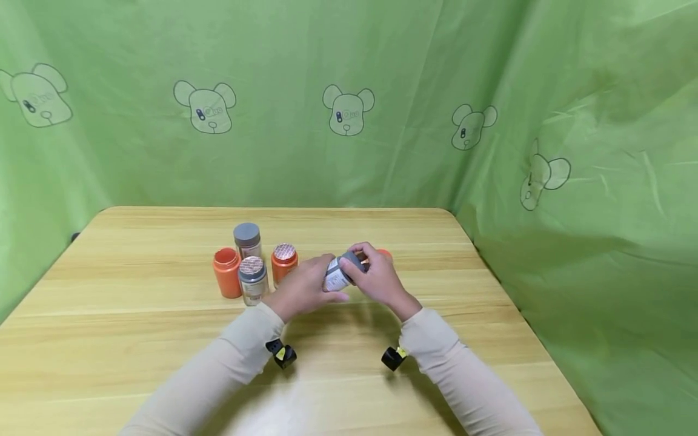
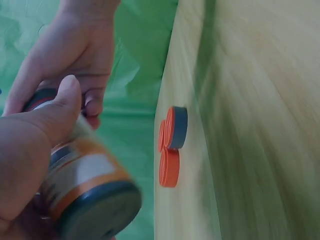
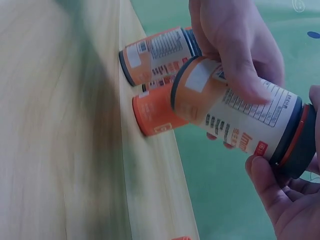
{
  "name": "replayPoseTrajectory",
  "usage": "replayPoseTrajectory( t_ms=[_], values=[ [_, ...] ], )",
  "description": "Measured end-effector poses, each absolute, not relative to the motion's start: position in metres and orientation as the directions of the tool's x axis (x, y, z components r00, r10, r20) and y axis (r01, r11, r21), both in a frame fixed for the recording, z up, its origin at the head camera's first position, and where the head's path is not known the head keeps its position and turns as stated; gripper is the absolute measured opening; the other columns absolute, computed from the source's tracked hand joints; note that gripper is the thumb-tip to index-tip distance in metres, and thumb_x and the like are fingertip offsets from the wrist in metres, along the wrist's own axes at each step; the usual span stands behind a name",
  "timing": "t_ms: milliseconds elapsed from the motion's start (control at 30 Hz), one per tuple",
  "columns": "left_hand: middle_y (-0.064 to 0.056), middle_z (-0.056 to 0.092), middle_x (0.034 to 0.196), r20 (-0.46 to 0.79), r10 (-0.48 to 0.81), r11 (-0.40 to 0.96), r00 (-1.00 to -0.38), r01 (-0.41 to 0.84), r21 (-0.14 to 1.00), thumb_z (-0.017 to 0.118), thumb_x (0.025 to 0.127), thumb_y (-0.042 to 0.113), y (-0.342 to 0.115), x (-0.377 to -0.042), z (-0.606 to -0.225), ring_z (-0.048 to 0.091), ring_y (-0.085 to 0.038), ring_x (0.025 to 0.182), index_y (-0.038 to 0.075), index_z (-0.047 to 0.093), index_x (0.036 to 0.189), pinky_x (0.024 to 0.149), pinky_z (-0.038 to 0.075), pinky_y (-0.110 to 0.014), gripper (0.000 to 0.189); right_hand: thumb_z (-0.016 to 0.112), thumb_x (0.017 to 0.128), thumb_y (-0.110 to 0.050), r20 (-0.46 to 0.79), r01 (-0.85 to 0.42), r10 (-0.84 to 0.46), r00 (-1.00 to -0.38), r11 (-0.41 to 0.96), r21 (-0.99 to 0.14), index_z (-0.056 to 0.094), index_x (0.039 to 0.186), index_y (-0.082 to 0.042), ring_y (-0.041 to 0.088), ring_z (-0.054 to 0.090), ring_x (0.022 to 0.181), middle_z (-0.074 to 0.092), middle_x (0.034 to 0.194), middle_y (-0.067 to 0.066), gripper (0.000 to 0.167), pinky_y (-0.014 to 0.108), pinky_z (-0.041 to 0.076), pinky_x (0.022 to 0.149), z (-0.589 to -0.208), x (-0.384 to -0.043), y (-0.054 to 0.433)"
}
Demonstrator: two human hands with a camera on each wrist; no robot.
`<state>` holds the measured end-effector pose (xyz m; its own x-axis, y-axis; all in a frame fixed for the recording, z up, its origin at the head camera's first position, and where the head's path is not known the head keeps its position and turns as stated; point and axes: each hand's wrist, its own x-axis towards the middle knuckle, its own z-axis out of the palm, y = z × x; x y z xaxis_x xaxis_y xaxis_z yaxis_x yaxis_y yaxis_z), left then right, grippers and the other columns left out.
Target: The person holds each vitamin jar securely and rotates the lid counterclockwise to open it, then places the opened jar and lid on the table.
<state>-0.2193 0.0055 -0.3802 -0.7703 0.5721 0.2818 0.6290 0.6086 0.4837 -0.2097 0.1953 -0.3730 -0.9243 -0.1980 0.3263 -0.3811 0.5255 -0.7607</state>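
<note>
Tilted above the table is a clear jar with a white and orange label, its base toward the left. My left hand grips the jar round its body. At the other end my right hand holds the dark grey lid between thumb and fingers. A thin orange line shows between lid and jar neck in the right wrist view. Left of the hands stand an orange jar with a printed seal over its mouth and a clear jar with the same kind of seal.
An orange jar without a lid and a grey-lidded jar stand in the same group at left. Several loose lids, one grey with an orange inside and one orange, lie on the table beyond my right hand. Green curtains surround the table.
</note>
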Motion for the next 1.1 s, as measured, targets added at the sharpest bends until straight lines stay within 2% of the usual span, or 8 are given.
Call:
replayPoseTrajectory(
  t_ms=[67,167,300,400,600,1100],
  values=[
    [-0.005,0.06,0.087,0.31,0.576,0.617,-0.756,0.651,0.442,0.076,0.077,0.052,0.008,-0.217,-0.38,0.058,-0.015,0.072,0.002,0.052,0.119,0.06,0.049,-0.028,0.069,0.06,0.094,-0.028,0.324,-0.382,-0.202,-0.924,0.499,-0.778,0.057,0.111,-0.001,0.02,0.063,0.069,0.062,0.09,0.014,0.032,0.031,0.055,0.056,-0.373,-0.208,0.194],
    [-0.004,0.059,0.081,0.329,0.565,0.649,-0.757,0.654,0.389,0.076,0.077,0.054,0.01,-0.214,-0.378,0.057,-0.015,0.065,0.002,0.052,0.114,0.054,0.047,-0.027,0.068,0.058,0.096,-0.027,0.343,-0.406,-0.217,-0.914,0.528,-0.746,0.058,0.111,-0.001,0.016,0.062,0.065,0.063,0.085,0.011,0.03,0.03,0.054,0.056,-0.373,-0.207,0.194],
    [-0.006,0.061,0.08,0.341,0.553,0.683,-0.76,0.648,0.336,0.08,0.076,0.047,0.011,-0.212,-0.377,0.057,-0.016,0.063,0.003,0.054,0.111,0.051,0.047,-0.028,0.062,0.05,0.101,-0.028,0.343,-0.419,-0.246,-0.907,0.626,-0.658,0.058,0.109,-0.005,0.013,0.057,0.06,0.061,0.075,0.004,0.027,0.03,0.049,0.055,-0.375,-0.206,0.196],
    [-0.008,0.062,0.082,0.344,0.553,0.689,-0.759,0.649,0.322,0.081,0.076,0.041,0.012,-0.211,-0.377,0.058,-0.018,0.063,0.003,0.054,0.109,0.052,0.048,-0.03,0.057,0.045,0.102,-0.032,0.319,-0.401,-0.248,-0.915,0.663,-0.633,0.059,0.108,-0.008,0.013,0.054,0.06,0.058,0.071,0.001,0.029,0.032,0.046,0.055,-0.377,-0.206,0.196],
    [-0.008,0.063,0.082,0.331,0.569,0.686,-0.753,0.657,0.313,0.081,0.077,0.037,0.012,-0.209,-0.375,0.059,-0.018,0.064,0.004,0.054,0.108,0.053,0.049,-0.03,0.053,0.048,0.1,-0.033,0.295,-0.368,-0.225,-0.929,0.663,-0.652,0.059,0.107,-0.01,0.015,0.054,0.064,0.057,0.072,-0.001,0.027,0.032,0.045,0.058,-0.379,-0.207,0.197],
    [-0.008,0.063,0.083,0.298,0.593,0.686,-0.748,0.663,0.299,0.079,0.078,0.037,0.013,-0.21,-0.373,0.059,-0.018,0.067,0.003,0.054,0.112,0.055,0.049,-0.031,0.054,0.051,0.099,-0.025,0.347,-0.425,-0.251,-0.904,0.624,-0.656,0.059,0.109,-0.007,0.013,0.049,0.062,0.053,0.071,-0.001,0.022,0.031,0.043,0.056,-0.383,-0.205,0.201]
  ],
)
